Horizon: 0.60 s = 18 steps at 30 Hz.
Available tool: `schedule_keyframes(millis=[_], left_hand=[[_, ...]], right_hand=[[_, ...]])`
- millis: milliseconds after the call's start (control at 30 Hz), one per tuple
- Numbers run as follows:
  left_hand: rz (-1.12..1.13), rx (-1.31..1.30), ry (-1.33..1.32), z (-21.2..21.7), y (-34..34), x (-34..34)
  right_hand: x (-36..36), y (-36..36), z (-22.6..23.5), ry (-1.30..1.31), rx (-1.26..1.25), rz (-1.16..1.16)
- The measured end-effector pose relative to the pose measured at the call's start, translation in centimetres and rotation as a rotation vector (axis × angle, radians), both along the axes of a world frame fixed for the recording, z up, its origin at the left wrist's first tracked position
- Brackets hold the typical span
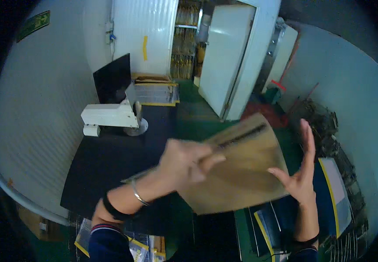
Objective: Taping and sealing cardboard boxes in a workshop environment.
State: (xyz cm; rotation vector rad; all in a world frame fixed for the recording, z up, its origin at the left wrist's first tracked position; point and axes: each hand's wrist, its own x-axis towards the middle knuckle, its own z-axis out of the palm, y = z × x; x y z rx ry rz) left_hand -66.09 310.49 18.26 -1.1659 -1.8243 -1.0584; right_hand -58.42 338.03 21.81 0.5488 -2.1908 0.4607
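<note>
One black counter runs along the left, its front part hidden by the left forearm. Past it, one white door stands open, with one rack of at least three tiers visible through the doorway. A single brown sheet, slightly bowed and marked by one dark strip, is held up in mid-view, right of the counter, and blocks sight of what lies behind it. One dark monitor stands on the counter; one white camera-shaped device on a round base stands before it, covering its lower part. One yellow-edged panel leans at the right, and more yellow-edged sheets lie at the counter's far end, too overlapped to count.

Two hands are in view. The left hand, blurred, has its fingers clamped on the brown sheet's left part. The right hand is spread, thumb apart from the fingers, just beside the sheet's right edge; whether the thumb touches it I cannot tell. Smallest are two black bands, one per forearm, and one silver bracelet on the left wrist.
</note>
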Motion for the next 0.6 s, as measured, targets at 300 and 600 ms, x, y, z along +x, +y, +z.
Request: schedule_keyframes(millis=[300, 600], left_hand=[[0.043, 0.064, -0.126, -4.1, 1.7, -3.9], [0.506, -0.353, -0.937, -26.3, -15.3, 6.2]], right_hand=[[-7.7, 1.6, -6.0, -0.332, -0.069, -0.017], [-13.4, 11.4, -3.0, 0.047, -0.656, -0.082]])
